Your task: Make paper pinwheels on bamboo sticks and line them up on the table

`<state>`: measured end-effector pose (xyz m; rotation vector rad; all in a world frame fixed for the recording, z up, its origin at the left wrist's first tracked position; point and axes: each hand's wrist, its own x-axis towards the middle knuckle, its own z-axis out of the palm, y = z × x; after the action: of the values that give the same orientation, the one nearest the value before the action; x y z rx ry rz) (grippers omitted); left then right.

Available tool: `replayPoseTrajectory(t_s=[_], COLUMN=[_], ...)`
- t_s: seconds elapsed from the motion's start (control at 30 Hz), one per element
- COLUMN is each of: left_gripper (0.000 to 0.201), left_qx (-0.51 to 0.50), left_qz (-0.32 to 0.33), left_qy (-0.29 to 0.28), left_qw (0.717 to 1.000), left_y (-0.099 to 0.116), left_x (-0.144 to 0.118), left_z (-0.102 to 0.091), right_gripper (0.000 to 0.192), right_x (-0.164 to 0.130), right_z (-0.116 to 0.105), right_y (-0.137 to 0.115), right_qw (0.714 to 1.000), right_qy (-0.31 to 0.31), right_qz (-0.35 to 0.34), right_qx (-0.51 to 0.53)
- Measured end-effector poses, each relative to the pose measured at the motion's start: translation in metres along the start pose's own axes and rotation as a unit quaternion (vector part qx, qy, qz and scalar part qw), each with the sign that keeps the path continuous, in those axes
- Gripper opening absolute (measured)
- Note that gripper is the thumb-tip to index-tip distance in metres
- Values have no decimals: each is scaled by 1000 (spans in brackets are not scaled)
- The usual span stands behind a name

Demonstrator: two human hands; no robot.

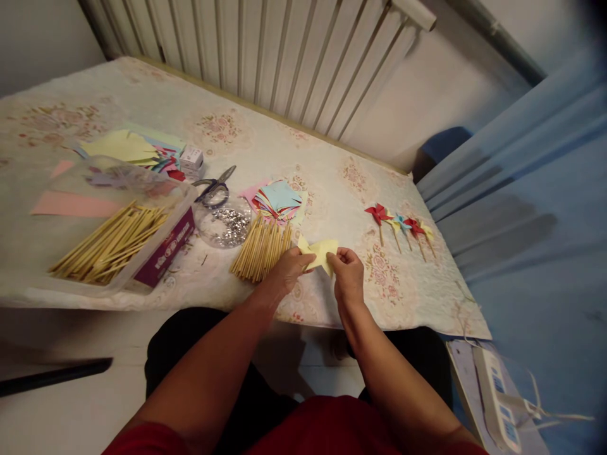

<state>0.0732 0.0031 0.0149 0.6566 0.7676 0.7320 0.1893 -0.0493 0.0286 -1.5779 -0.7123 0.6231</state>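
Note:
Between my two hands is a yellow piece of paper (320,253) with cut, pointed corners, held just above the table's front part. My left hand (290,268) pinches its left side between thumb and fingers. On the right side, my right hand (348,266) grips it with curled fingers. Close to my left hand lies a bundle of thin wooden sticks (262,249). Behind the bundle sits a stack of cut coloured paper squares (279,201), light blue on top. Several small paper pinwheels (378,215) on sticks lie in a row to the right.
A clear plastic box (183,234) with more sticks stands at the left. Near it are a round dish of metal pins (230,227), scissors (215,188), a small white box (191,161) and coloured paper sheets (121,146). A power strip (496,398) lies at lower right, beside a blue curtain (526,189).

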Motion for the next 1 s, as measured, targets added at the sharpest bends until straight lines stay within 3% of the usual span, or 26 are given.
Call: replayPoseTrajectory(t_s=[0.2, 0.57, 0.8, 1.0], left_gripper=[22, 22, 14, 14], left_qx=[2, 0, 9, 32], left_qz=[-4, -6, -4, 5], left_qy=[13, 1, -5, -15], left_qw=[1000, 1000, 1000, 999], left_y=[-1, -3, 0, -1], left_x=[1, 2, 1, 1], left_z=[-1, -5, -3, -4], right_gripper=[9, 5, 9, 10], right_x=[0, -8, -11, -10], right_z=[-1, -7, -13, -16], right_y=[0, 8, 7, 5], right_qw=[988, 959, 957, 957], right_qy=[50, 24, -61, -74], right_qz=[-111, -210, -215, -213], right_qx=[-94, -186, -187, -184])
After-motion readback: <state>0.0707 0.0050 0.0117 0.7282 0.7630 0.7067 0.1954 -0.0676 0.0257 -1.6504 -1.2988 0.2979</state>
